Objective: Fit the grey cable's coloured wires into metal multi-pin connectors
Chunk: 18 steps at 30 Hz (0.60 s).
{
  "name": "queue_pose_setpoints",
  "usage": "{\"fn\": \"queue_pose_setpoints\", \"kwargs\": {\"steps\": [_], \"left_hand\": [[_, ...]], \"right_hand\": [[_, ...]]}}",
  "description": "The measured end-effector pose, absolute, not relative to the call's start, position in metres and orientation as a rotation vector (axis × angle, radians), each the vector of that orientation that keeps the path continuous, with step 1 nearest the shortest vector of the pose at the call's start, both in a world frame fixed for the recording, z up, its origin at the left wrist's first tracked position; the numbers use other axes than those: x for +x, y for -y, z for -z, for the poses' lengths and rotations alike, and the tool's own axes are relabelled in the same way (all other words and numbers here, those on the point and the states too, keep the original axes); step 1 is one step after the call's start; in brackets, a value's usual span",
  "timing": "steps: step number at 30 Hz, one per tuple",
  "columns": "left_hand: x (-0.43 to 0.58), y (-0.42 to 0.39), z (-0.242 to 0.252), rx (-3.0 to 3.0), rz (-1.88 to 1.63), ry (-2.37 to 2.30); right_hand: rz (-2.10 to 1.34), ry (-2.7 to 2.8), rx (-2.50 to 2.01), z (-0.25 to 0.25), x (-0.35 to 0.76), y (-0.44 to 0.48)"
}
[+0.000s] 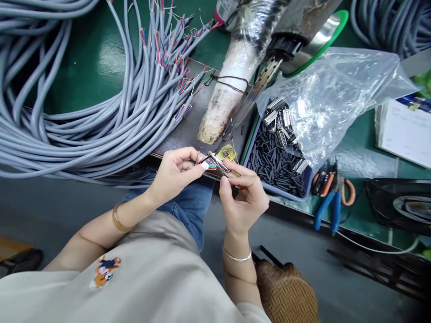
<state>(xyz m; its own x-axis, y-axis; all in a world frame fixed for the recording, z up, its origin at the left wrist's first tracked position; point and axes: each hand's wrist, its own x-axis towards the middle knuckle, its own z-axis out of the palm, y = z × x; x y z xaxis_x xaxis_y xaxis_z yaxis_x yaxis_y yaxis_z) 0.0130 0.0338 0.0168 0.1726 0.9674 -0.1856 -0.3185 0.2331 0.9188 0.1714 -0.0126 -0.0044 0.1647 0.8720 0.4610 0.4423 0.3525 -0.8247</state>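
Note:
My left hand [177, 172] is closed in a pinch on thin coloured wires [211, 166], just over the table's front edge. Facing it, my right hand [244, 197] grips the end of a metal multi-pin connector [219, 162] between thumb and fingers. The wires meet the pin side of this connector; whether each one is fixed there is too small to tell. A yellow piece [227, 152] lies right behind the connector. Above both hands, a perforated metal tool barrel [266, 76], like a soldering iron's, slants beside a wrapped white bar [224, 94].
Grey cables [97, 114] with stripped coloured ends spread across the left. At right, a blue bin [292, 195] holds black tubes [272, 159] and metal connectors [281, 121], beside a plastic bag [350, 89]. Pliers [333, 206], a green-rimmed spool [344, 20] and a woven stool [288, 291] are nearby.

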Motion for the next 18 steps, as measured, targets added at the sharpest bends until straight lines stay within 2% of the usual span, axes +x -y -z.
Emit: {"fn": "queue_pose_setpoints", "kwargs": {"steps": [18], "left_hand": [[0.0128,-0.0406,-0.0187,0.883,-1.119,-0.890]], "right_hand": [[-0.462,1.452,-1.210,0.0037,0.1702,0.0034]]}}
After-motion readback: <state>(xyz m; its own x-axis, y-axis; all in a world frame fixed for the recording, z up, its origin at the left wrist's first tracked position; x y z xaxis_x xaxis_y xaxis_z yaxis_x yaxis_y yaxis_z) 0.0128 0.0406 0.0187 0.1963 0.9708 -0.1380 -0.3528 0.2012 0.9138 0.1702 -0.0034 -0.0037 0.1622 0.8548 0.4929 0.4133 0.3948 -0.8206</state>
